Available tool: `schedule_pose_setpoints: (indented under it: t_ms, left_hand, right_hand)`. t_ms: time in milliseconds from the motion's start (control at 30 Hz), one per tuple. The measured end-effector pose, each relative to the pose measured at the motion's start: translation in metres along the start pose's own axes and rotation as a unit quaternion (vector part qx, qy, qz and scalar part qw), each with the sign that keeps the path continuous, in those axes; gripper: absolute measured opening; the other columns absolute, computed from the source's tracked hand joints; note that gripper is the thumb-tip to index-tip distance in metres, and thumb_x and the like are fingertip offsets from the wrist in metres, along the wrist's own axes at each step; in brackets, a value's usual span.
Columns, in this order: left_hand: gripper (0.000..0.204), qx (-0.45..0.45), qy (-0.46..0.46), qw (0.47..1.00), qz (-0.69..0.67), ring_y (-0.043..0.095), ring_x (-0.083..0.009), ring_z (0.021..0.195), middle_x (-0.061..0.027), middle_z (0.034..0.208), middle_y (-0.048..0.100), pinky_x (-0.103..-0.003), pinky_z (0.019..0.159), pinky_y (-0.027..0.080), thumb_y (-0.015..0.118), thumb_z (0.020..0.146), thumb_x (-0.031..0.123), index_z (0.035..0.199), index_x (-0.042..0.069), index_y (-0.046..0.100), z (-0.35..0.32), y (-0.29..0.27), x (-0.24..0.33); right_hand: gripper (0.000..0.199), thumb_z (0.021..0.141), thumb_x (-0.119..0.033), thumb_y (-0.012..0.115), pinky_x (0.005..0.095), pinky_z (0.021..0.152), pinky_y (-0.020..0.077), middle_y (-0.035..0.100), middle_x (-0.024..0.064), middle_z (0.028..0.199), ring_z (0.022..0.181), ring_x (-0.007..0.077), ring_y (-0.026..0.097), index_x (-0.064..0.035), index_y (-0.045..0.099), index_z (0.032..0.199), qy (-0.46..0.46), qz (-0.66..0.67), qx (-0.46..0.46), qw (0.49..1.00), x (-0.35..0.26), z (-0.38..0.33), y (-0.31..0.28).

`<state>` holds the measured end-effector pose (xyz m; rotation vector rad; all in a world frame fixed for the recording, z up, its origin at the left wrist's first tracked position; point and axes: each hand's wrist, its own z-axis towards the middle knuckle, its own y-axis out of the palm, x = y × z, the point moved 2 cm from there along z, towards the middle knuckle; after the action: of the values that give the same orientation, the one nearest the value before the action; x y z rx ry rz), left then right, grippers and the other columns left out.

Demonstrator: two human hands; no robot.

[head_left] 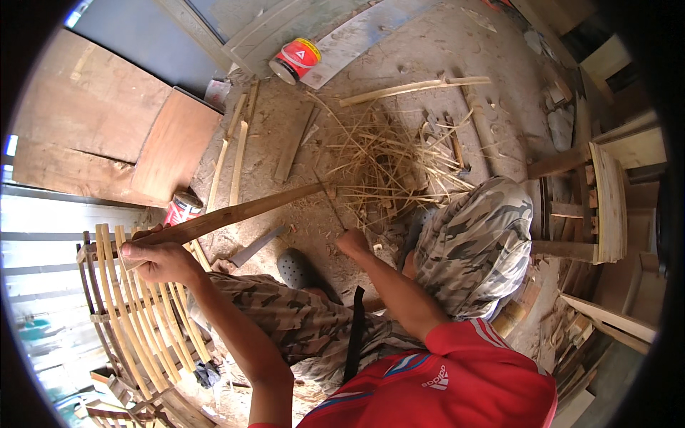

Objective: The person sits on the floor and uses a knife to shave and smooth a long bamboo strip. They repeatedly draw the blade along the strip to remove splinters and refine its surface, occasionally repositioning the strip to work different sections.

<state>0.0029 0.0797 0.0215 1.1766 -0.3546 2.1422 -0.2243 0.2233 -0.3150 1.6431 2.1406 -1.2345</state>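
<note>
My left hand (163, 262) is closed round the near end of a long brown bamboo slat (239, 215), thumb on top. The slat slants up and right, toward the middle of the view. My right hand (354, 244) is closed in a fist on a thin dark knife (332, 207); its handle is hidden in the fingers. The blade points up and left and crosses the slat's far end, apparently touching it. Just beyond lies a tangled heap of thin pale strips (389, 167) on the floor.
A slatted rack (143, 314) stands below my left hand. A grey blade (258, 246) lies by my shoe (298, 269). Red cans (296, 60) stand far off and at left. Pale lengths (240, 164) lie on the floor. A wooden stool (606, 203) is at right.
</note>
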Motion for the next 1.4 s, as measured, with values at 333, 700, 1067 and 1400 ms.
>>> schedule_pose_setpoints:
  t_ms: [333,700,1067,1400]
  left_hand:
    - [0.061,-0.004,0.015,1.000,0.013,0.057,-0.0183,0.059,-0.0114,0.064,0.058,-0.030,0.054,0.049,0.039,0.099,0.049,0.075,-0.004,0.057,0.001,0.005,0.002]
    - [0.060,0.016,0.001,1.000,0.016,0.057,-0.0180,0.058,-0.0111,0.065,0.058,-0.031,0.053,0.049,0.042,0.098,0.049,0.074,-0.004,0.058,0.004,-0.003,-0.006]
    - [0.048,-0.104,-0.053,0.992,0.042,0.061,-0.0175,0.066,-0.0111,0.073,0.066,-0.031,0.060,0.049,0.054,0.095,0.043,0.088,-0.002,0.068,0.006,-0.016,-0.023]
    - [0.030,-0.219,-0.391,0.893,0.035,0.069,-0.0209,0.068,-0.0153,0.085,0.066,-0.027,0.055,0.057,0.057,0.094,0.023,0.104,-0.006,0.057,-0.038,-0.065,-0.118]
  right_hand:
    - [0.032,0.087,-0.028,0.061,0.0428,0.055,0.0505,0.064,0.0169,0.070,0.061,0.0276,0.063,0.0027,0.067,0.082,0.135,0.016,-0.038,0.990,0.013,0.013,0.003]
    - [0.031,0.087,-0.023,0.060,0.0417,0.051,0.0460,0.059,0.0143,0.064,0.056,0.0249,0.058,0.0042,0.062,0.074,0.090,0.009,-0.073,0.993,0.019,0.010,-0.014]
    - [0.033,0.089,-0.024,0.056,0.0383,0.047,0.0408,0.046,0.0069,0.052,0.043,0.0204,0.046,-0.0050,0.050,0.064,0.154,0.268,-0.162,0.937,0.035,0.014,-0.007]
    - [0.023,0.086,-0.024,0.058,0.0324,0.048,0.0401,0.039,-0.0001,0.053,0.043,0.0128,0.040,-0.0125,0.046,0.071,0.104,0.532,-0.381,0.749,-0.008,-0.012,0.022]
